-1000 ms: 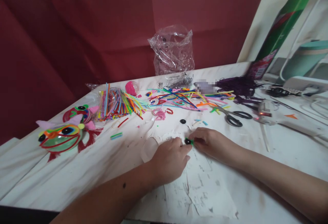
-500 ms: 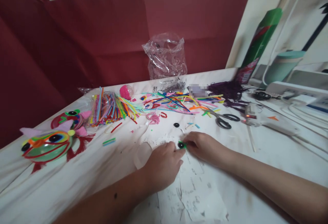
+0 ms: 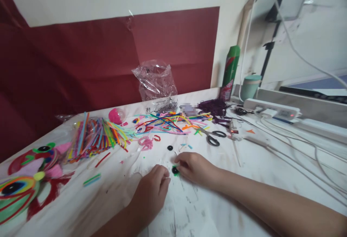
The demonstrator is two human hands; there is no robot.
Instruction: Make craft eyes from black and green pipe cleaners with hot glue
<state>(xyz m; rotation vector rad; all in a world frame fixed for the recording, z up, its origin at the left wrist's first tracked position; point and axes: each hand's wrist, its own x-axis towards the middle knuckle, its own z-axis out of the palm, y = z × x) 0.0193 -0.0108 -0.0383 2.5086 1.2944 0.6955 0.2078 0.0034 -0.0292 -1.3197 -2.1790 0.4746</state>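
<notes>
A round black craft eye (image 3: 175, 170) with a bright green edge lies low over the worn white paper (image 3: 184, 208). My right hand (image 3: 193, 168) has its fingers curled and pinched at the right side of this eye. To the left, my left hand (image 3: 153, 186) is closed, fingers bent and thumb against them, slightly apart from the eye. Whatever those left fingers may hold is hidden. A second black eye (image 3: 170, 147) lies on the table just beyond. Partly behind my left hand is a clear plastic piece (image 3: 135, 178).
Bundled pipe cleaners (image 3: 94, 137) and loose ones (image 3: 162, 121) lie at the back. Scissors (image 3: 214, 137) and a glue gun (image 3: 252, 139) with cords sit right. Decorated fish-like crafts (image 3: 18, 197) are at left. A clear bag (image 3: 157, 85) and green can (image 3: 230, 72) stand behind.
The view has tilted up and swung right. My left hand has drawn back leftward from the green-edged eye, while my right hand stays at it.
</notes>
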